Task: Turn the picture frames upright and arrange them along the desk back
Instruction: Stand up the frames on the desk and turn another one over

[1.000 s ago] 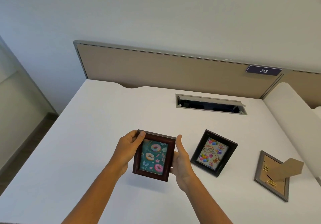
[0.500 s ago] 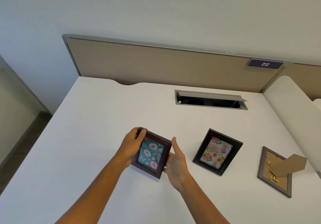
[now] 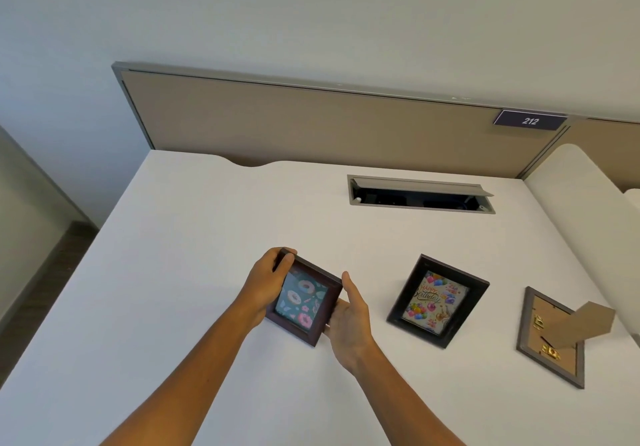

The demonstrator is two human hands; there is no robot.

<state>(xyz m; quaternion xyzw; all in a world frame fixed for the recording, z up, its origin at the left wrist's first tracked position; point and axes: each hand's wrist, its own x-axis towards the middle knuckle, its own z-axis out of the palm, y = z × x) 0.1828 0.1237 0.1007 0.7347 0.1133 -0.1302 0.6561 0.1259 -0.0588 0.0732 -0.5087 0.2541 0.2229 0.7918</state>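
Desk (image 3: 194,244): white top, backed by a tan partition panel (image 3: 294,123) with a grey rim.

Item 1, brown frame (image 3: 304,298): dark brown wood, picture of pink and white doughnuts on teal, no readable writing. It sat at about 7 o'clock of the desk centre, tilted, its top corner toward 11 o'clock. Whether its lower corner touched the desk could not be told. The left hand (image 3: 265,281) was clamped on its upper left edge, thumb over the front rim. The right hand (image 3: 349,317) was pressed against its right edge with fingers behind the frame and the thumb raised clear.

Item 2, black frame (image 3: 438,300): at 5 o'clock of the desk centre, well apart from the hands, leaning back with its face up. The picture showed coloured balloons and the words "HAPPY Birthday".

Item 3, cable tray (image 3: 420,198): grey recessed slot at 1 o'clock, lid propped open, interior dark; contents could not be made out.

Item 4, grey frame (image 3: 550,338): lying face down near the desk's right edge at 4 o'clock, brown backing board showing, 2 brass clips visible, cardboard easel leg (image 3: 585,324) raised.

Item 5, sign (image 3: 530,120): dark plate on the partition's top right corner, white numerals "212".
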